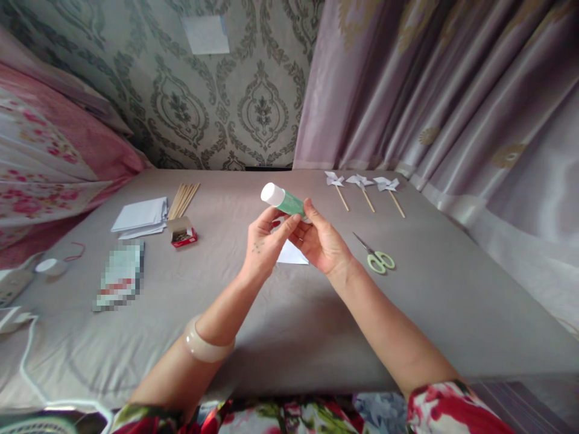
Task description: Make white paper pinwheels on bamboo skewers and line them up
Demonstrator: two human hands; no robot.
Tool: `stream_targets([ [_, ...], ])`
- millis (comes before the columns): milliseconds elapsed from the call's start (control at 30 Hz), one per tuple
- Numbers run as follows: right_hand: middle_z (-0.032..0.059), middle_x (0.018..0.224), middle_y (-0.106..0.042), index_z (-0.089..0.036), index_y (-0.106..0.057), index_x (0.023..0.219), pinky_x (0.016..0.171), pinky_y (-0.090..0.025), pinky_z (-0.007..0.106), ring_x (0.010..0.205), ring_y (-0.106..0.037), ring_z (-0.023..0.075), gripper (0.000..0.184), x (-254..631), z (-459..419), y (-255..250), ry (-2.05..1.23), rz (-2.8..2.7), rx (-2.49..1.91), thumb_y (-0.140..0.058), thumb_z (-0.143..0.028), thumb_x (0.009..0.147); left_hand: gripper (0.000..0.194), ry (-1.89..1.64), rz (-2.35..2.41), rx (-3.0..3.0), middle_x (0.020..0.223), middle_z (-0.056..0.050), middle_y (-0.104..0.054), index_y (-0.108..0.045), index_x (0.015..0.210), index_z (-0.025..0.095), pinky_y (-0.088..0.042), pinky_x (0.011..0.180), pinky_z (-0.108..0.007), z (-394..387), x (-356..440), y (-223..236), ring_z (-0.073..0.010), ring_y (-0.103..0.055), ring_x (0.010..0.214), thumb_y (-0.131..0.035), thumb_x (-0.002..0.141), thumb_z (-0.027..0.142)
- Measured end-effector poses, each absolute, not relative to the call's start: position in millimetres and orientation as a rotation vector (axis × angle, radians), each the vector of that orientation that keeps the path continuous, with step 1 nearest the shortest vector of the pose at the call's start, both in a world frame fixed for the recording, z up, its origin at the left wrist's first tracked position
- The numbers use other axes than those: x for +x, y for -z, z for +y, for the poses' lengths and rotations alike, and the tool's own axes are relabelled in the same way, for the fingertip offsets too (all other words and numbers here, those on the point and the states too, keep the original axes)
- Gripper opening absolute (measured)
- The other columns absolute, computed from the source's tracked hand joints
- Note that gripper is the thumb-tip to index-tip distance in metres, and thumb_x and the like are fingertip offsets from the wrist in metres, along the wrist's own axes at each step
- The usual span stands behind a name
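Observation:
Above the middle of the bed-like surface I hold a glue stick (291, 204) with a green body and exposed white end, tilted with that white end up and to the left. My left hand (268, 236) grips its body from the left, a pale bangle on that wrist. On its lower right end, my right hand (326, 241) has closed, the thumb on top. Beneath both hands lies a piece of white paper (293, 254), partly hidden by them. Scissors with pale green handles (381, 261) rest to the right of my right hand, blades pointing up-left.
Three white paper pinwheels (360, 181) on sticks lie at the back right. On the left are a stack of white paper (140, 215), several wooden sticks (183, 200), a small red box (183, 232), a blurred packet (121, 274) and a power strip (13, 286) with a white cable.

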State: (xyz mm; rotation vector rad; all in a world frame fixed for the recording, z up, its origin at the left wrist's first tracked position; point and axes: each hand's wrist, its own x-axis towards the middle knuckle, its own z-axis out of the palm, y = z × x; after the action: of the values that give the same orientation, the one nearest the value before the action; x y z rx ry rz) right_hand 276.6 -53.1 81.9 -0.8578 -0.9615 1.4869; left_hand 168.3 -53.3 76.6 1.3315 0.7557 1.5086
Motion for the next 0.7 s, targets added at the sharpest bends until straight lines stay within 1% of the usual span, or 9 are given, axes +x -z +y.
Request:
stream_targets([
  [100,0.0076,0.080,-0.071,-0.017,-0.065,0.092,0.060,-0.054,0.025,0.069,-0.066,0.0156,0.048,281,-54,-78,-1.719,-0.934,-0.929,-0.054,-0.062,0.081,0.034,-1.519,0.771,1.265,0.094,-0.004,-0.071,-0.069,0.097,0.018,-0.047,0.085,-0.030,-53,166,-75,-0.0157,-0.064,0.087,-0.077,0.068,0.033],
  [167,0.0069,0.080,-0.071,-0.016,-0.066,0.088,0.054,-0.050,0.021,0.064,-0.064,0.0128,0.048,290,-50,-75,-1.747,-0.941,-0.984,-0.056,-0.062,0.080,0.034,-1.529,0.793,1.242,0.090,-0.003,-0.071,-0.069,0.095,0.018,-0.048,0.079,-0.028,-51,159,-75,-0.0144,-0.063,0.081,-0.078,0.066,0.032],
  [267,0.0042,0.077,-0.070,-0.016,-0.066,0.079,0.048,-0.046,0.016,0.056,-0.061,0.0079,0.038,314,-39,-65,-1.499,-0.822,-1.100,-0.066,-0.054,0.077,0.030,-1.596,0.895,1.263,0.083,-0.002,-0.069,-0.070,0.088,0.017,-0.048,0.072,-0.025,-46,137,-74,-0.0124,-0.061,0.074,-0.079,0.063,0.031],
  [333,-0.0011,0.062,-0.064,-0.016,-0.063,0.069,0.044,-0.042,0.014,0.048,-0.054,0.0049,0.029,331,-33,-55,-1.340,-0.687,-1.178,-0.073,-0.043,0.073,0.028,-1.636,1.008,1.310,0.079,-0.002,-0.068,-0.070,0.086,0.016,-0.048,0.069,-0.024,-42,116,-71,-0.0118,-0.060,0.070,-0.078,0.064,0.031],
  [433,-0.0050,0.052,-0.056,-0.016,-0.059,0.061,0.039,-0.035,0.014,0.042,-0.045,0.0035,0.029,348,-31,-33,-1.237,-0.660,-1.270,-0.078,-0.038,0.064,0.026,-1.682,1.210,1.350,0.073,0.000,-0.066,-0.069,0.083,0.016,-0.047,0.064,-0.023,-34,81,-61,-0.0106,-0.058,0.065,-0.077,0.064,0.031],
  [500,-0.0047,0.052,-0.056,-0.016,-0.059,0.061,0.039,-0.033,0.015,0.042,-0.043,0.0037,0.033,352,-34,-16,-1.190,-0.713,-1.324,-0.079,-0.042,0.058,0.025,-1.729,1.356,1.362,0.070,0.000,-0.065,-0.068,0.081,0.015,-0.046,0.063,-0.022,-30,60,-53,-0.0105,-0.057,0.064,-0.075,0.064,0.032],
  [600,-0.0027,0.060,-0.060,-0.016,-0.063,0.071,0.044,-0.036,0.018,0.047,-0.047,0.0061,0.040,351,-40,7,-1.035,-0.777,-1.410,-0.080,-0.045,0.050,0.028,-1.765,1.636,1.389,0.072,0.000,-0.064,-0.068,0.084,0.016,-0.046,0.063,-0.023,-23,33,-42,-0.0122,-0.057,0.067,-0.072,0.065,0.036],
  [633,-0.0020,0.062,-0.061,-0.016,-0.063,0.073,0.047,-0.038,0.020,0.050,-0.049,0.0077,0.041,350,-41,12,-0.965,-0.804,-1.430,-0.080,-0.045,0.049,0.028,-1.761,1.726,1.407,0.073,-0.001,-0.064,-0.068,0.085,0.016,-0.046,0.062,-0.023,-21,25,-39,-0.0129,-0.057,0.068,-0.070,0.066,0.037],
  [700,0.0005,0.067,-0.063,-0.015,-0.065,0.078,0.052,-0.040,0.023,0.056,-0.052,0.0106,0.040,349,-42,21,-0.839,-0.952,-1.453,-0.076,-0.045,0.054,0.028,-1.734,1.866,1.440,0.075,-0.001,-0.064,-0.068,0.085,0.016,-0.045,0.062,-0.023,-17,10,-33,-0.0141,-0.057,0.070,-0.068,0.068,0.038],
])
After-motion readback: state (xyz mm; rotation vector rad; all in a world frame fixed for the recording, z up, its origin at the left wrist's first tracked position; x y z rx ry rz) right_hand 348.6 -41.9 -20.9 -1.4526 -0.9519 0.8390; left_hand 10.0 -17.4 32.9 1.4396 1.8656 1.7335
